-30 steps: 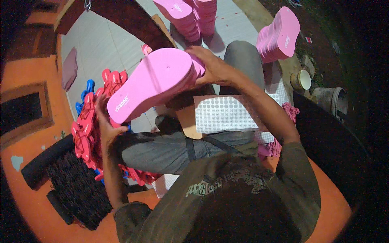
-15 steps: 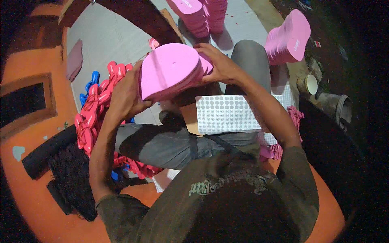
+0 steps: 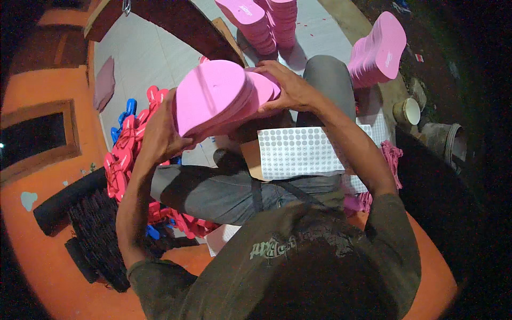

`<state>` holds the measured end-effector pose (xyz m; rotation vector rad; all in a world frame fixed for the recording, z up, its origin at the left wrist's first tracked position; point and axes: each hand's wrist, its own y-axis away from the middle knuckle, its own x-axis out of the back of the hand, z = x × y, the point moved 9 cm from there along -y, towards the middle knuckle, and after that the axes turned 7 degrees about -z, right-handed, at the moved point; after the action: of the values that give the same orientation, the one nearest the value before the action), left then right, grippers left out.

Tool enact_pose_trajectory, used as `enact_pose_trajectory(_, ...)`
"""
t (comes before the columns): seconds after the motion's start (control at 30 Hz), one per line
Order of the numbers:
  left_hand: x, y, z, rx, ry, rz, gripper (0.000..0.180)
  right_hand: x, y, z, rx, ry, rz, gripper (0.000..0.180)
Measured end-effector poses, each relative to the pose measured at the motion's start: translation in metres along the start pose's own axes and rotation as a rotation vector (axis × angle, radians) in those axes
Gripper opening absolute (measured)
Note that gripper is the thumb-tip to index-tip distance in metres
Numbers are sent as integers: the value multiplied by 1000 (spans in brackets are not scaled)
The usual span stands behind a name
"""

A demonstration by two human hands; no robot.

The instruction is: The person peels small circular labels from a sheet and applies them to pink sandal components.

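Note:
Above my lap I hold a stack of pink foam flip-flop soles (image 3: 209, 95) between both hands. My left hand (image 3: 161, 130) is closed around its left end, thumb along the lower edge. At the other end, my right hand (image 3: 288, 89) grips the narrower ends of the soles. The soles are fanned out, so the lower ones show to the right of the broad top one. On my thigh, below my right hand, lies a white sheet of round grey stickers (image 3: 300, 153) over a piece of brown cardboard (image 3: 252, 159).
Red flip-flops (image 3: 118, 166) and blue flip-flops (image 3: 128, 118) are heaped at my left. Upright stacks of pink soles (image 3: 264, 32) stand ahead, another pink stack (image 3: 377, 53) ahead right. A dark wooden beam (image 3: 186, 24) slants ahead. Buckets (image 3: 441, 141) stand at the right.
My left hand and the left end of the stack have shifted a little left. The soles have spread apart, showing more of the lower ones near my right hand.

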<state>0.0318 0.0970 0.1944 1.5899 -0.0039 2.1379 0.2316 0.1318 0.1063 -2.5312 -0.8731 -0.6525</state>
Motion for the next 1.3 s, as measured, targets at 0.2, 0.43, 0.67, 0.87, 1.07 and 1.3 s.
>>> enact_pose_trajectory(0.2,-3,2,-2,46,-58,0,97,-1,2,5,-10,33,23,78)
enact_pose_trajectory(0.43,-5,-1,-5,124,-38,-29,97,-2,2,7,9,16,25,77)
enact_pose_trajectory(0.67,-1,3,-1,5,-9,-11,92,-3,3,14,-13,26,44,73)
enact_pose_trajectory(0.87,-9,-4,0,-17,-52,-43,93,-3,-1,12,-8,-24,5,77)
enact_pose_trajectory(1.07,-15,-10,-5,71,-78,-80,93,18,4,-17,-21,168,138,83)
enact_pose_trajectory(1.3,-12,-11,-4,69,-40,-58,94,-1,-10,2,85,84,77,65)
